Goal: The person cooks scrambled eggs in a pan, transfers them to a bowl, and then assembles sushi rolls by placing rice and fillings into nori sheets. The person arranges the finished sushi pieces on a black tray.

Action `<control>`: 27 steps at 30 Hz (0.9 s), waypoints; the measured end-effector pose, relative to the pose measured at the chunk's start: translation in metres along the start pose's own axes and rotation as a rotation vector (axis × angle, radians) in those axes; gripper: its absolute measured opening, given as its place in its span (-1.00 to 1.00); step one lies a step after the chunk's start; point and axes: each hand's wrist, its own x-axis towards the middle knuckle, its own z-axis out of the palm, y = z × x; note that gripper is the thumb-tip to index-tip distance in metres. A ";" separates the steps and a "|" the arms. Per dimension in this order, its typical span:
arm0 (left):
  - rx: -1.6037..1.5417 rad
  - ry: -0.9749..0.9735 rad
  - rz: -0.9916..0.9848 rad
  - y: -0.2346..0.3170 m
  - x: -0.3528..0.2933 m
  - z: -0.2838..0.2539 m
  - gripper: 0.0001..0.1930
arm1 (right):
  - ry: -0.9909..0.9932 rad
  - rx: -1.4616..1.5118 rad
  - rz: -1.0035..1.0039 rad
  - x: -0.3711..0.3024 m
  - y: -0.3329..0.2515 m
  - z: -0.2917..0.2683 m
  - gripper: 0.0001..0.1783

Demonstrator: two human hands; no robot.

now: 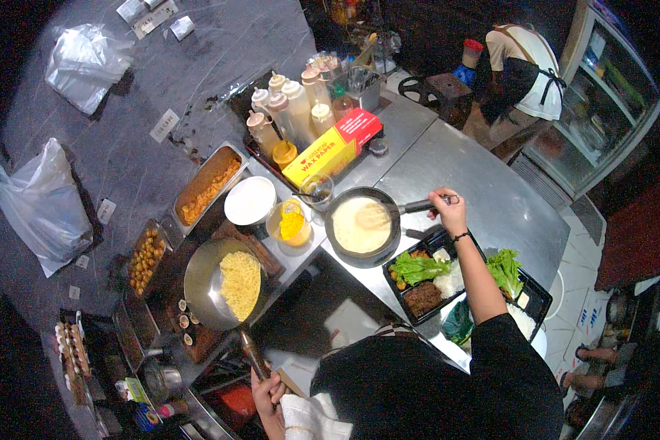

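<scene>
My left hand point(268, 396) is closed round the wooden handle of a wide metal pan point(202, 286). Yellow noodles point(240, 284) lie heaped on the pan's right side. On the steel counter, my right hand point(447, 207) grips the handle end of a small dark frying pan point(333, 246). A pale creamy liquid point(359, 226) covers its bottom, with a tan patch on the right. Below my right forearm are black compartment trays point(539, 293) with lettuce point(418, 269), rice and a brown meat patty point(422, 299). The forearm hides part of them.
Squeeze bottles point(293, 110) and a wax paper box point(330, 150) stand behind the frying pan. A white bowl point(250, 200), a tub of yellow food point(292, 226) and a metal food tray point(231, 172) sit to the left. Another person point(524, 70) bends beside a glass-door fridge point(601, 95).
</scene>
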 end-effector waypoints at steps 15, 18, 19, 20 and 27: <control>-0.062 -0.052 -0.060 0.003 0.010 -0.004 -0.61 | -0.035 -0.005 -0.006 0.002 0.016 -0.014 -0.80; -0.044 0.168 -0.115 0.004 0.013 -0.021 -0.54 | -0.055 -0.093 0.137 0.007 0.007 -0.007 -0.59; -0.033 0.209 -0.145 0.004 0.017 -0.032 -0.53 | 0.021 -0.036 0.083 0.003 0.001 0.008 -0.74; 0.160 0.141 -0.202 0.000 0.059 -0.112 -0.53 | -0.031 0.032 0.059 0.012 0.016 -0.001 -0.76; 0.278 0.184 -0.240 0.000 0.055 -0.049 -0.54 | -0.067 0.187 -0.005 0.002 -0.006 0.009 -0.81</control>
